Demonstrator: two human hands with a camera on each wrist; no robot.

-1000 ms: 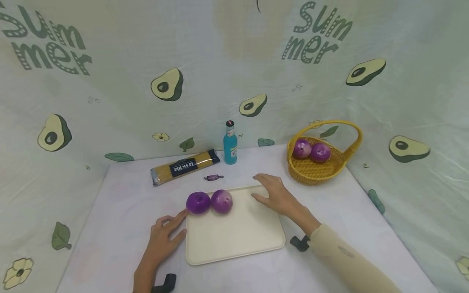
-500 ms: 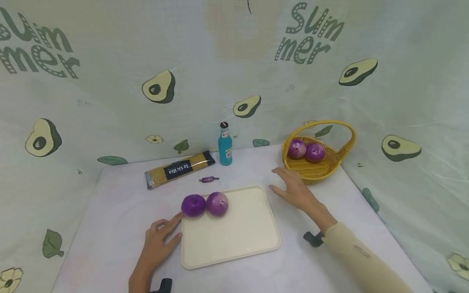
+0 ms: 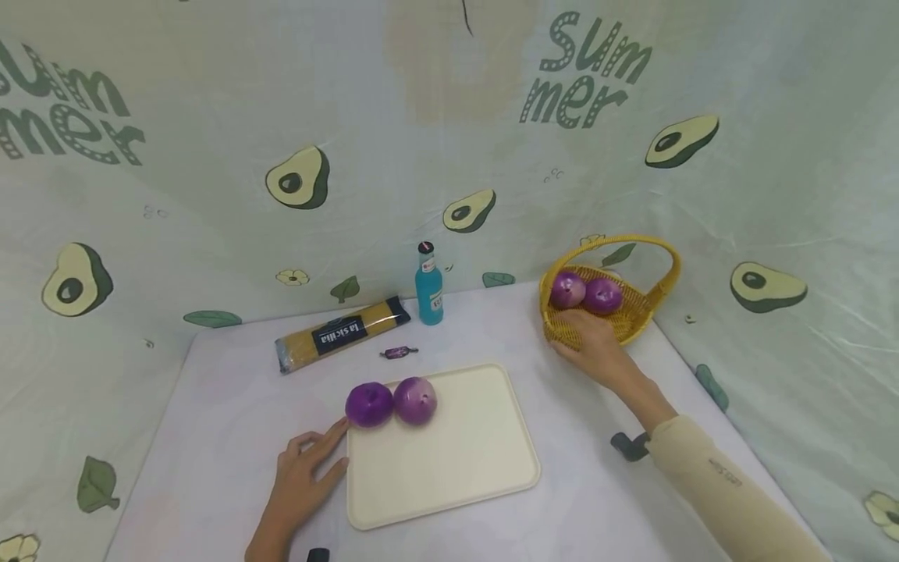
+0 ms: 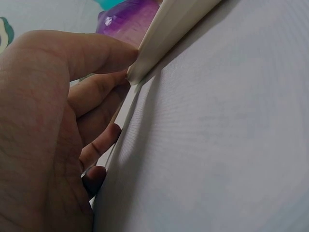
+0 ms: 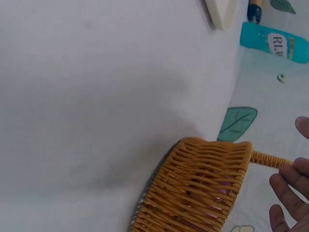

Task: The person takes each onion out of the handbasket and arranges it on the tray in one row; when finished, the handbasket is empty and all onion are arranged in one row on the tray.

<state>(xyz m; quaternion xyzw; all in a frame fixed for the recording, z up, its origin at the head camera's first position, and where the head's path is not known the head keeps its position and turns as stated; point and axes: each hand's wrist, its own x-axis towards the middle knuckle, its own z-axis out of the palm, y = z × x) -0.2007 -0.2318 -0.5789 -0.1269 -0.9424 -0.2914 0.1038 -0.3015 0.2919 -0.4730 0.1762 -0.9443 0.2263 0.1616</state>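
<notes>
My left hand (image 3: 303,474) rests at the left edge of a cream tray (image 3: 449,468), its thumb and index fingertip touching the rim, as the left wrist view also shows. Side by side at the tray's back left corner lie two round purple vegetables that look like onions: a dark one (image 3: 369,404) and a paler one (image 3: 415,400). The right hand (image 3: 597,351) reaches over the near rim of a yellow wicker basket (image 3: 635,316), fingers loosely bent and apart in the right wrist view, holding nothing visible. Inside are two more purple onions (image 3: 567,289), beyond the fingertips.
Behind the tray are a wrapped purple candy (image 3: 399,353), a packet of spaghetti (image 3: 342,334) and an upright blue bottle (image 3: 429,285). A printed cloth (image 3: 379,101) hangs behind the white table (image 3: 232,421).
My right hand has moved right and away from above the tray to the basket's near rim. The left hand stays at the tray edge. The head view has shifted slightly.
</notes>
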